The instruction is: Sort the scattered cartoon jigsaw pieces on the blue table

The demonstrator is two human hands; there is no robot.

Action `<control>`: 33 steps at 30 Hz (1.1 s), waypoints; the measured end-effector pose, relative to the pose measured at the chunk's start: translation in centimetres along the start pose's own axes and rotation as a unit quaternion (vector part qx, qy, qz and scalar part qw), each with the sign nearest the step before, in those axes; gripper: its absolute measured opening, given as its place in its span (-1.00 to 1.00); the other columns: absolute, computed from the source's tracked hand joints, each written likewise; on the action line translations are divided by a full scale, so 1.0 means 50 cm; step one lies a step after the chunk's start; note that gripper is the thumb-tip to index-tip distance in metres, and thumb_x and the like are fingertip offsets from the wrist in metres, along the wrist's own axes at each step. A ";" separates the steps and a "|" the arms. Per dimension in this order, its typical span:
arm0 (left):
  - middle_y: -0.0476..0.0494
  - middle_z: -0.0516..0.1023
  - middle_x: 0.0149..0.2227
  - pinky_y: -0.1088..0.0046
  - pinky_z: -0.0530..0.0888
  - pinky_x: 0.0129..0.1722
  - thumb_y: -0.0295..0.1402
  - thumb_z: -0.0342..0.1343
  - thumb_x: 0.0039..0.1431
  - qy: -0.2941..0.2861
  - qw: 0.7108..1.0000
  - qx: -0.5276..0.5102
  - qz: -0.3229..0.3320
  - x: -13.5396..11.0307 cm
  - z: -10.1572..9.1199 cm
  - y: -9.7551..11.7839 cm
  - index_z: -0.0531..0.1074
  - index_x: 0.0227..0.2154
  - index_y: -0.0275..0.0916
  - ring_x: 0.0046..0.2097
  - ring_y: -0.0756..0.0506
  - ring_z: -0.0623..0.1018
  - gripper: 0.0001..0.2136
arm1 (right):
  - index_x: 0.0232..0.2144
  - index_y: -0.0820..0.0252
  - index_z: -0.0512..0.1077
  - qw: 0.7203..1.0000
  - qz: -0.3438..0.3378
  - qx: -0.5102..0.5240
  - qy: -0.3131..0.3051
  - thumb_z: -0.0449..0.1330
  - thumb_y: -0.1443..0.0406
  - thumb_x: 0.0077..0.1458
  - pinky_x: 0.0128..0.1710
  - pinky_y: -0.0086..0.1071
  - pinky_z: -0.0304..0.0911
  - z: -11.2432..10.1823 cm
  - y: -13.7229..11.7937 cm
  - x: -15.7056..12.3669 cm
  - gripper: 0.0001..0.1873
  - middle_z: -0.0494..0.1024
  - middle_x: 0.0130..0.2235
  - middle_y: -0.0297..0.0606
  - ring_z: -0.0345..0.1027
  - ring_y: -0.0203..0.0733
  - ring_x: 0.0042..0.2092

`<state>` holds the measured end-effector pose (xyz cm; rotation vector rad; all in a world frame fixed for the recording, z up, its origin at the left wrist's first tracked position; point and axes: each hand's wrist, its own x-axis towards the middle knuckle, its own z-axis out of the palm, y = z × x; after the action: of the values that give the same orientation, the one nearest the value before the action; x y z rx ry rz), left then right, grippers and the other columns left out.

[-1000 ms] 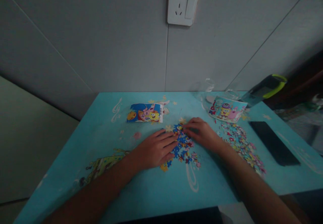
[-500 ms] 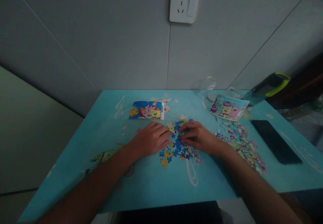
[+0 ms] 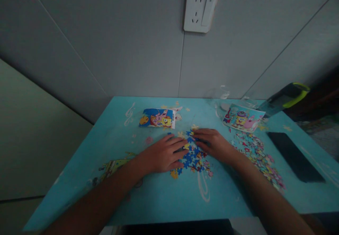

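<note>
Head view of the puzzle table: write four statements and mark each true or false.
1. The left hand and right hand both touch the blue pile of puzzle pieces. True.
2. The black phone lies left of the left hand. False: it lies right of the second pile.
3. A picture card lies beyond the left hand. True.
4. A plug sits in the wall socket. False: nothing is plugged in.
</note>
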<state>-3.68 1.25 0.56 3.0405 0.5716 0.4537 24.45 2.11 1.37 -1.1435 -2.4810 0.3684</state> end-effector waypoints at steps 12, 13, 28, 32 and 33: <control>-0.16 0.49 0.11 -0.05 0.15 0.30 -0.21 0.07 0.34 0.011 1.000 0.000 0.017 -0.005 -0.014 -0.016 0.49 -0.07 -0.13 0.18 -0.18 0.43 -0.79 | -0.19 0.08 0.60 0.997 -0.045 0.063 -0.011 0.21 0.24 0.24 -0.08 -0.23 0.29 -0.020 -0.039 0.004 -0.83 0.58 -0.22 -0.19 0.43 -0.14 -0.15; -0.16 0.51 0.09 -0.05 0.13 0.31 -0.22 0.07 0.34 0.012 1.000 0.001 0.014 -0.005 -0.015 -0.019 0.49 -0.07 -0.14 0.16 -0.17 0.44 -0.79 | -0.19 0.07 0.60 0.996 -0.048 0.070 -0.021 0.22 0.22 0.23 -0.07 -0.24 0.29 -0.020 -0.043 0.003 -0.84 0.57 -0.21 -0.19 0.42 -0.14 -0.14; -0.11 0.57 -0.12 0.31 0.40 0.02 -0.38 0.04 0.36 0.019 0.998 -0.002 0.057 0.009 -0.019 0.005 0.49 -0.06 -0.17 -0.05 -0.08 0.50 -0.81 | -0.28 0.08 0.59 0.990 -0.074 0.084 -0.083 0.24 0.19 0.22 -0.04 -0.20 0.28 -0.014 -0.063 -0.001 -0.85 0.54 -0.26 -0.25 0.41 -0.15 -0.17; -0.12 0.53 -0.01 0.29 0.39 0.04 -0.37 0.01 0.38 0.007 0.998 -0.006 0.060 0.009 -0.009 0.012 0.48 -0.05 -0.19 0.03 -0.11 0.47 -0.81 | -0.05 0.10 0.54 0.998 -0.037 0.046 -0.023 0.13 0.23 0.30 0.04 -0.16 0.29 -0.005 -0.043 0.000 -0.74 0.54 -0.02 -0.14 0.40 -0.10 0.01; -0.12 0.52 0.02 0.29 0.39 0.04 -0.37 0.00 0.39 0.007 0.998 -0.004 0.059 0.009 -0.006 0.011 0.47 -0.06 -0.20 0.03 -0.11 0.47 -0.81 | 0.02 0.10 0.51 0.999 -0.025 0.024 -0.005 0.12 0.24 0.30 0.08 -0.13 0.28 -0.001 -0.036 -0.001 -0.71 0.50 0.06 -0.11 0.37 -0.06 0.07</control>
<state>-3.18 0.88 1.02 3.0776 0.3896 0.4787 23.30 0.97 2.09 -1.0611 -2.4914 0.4177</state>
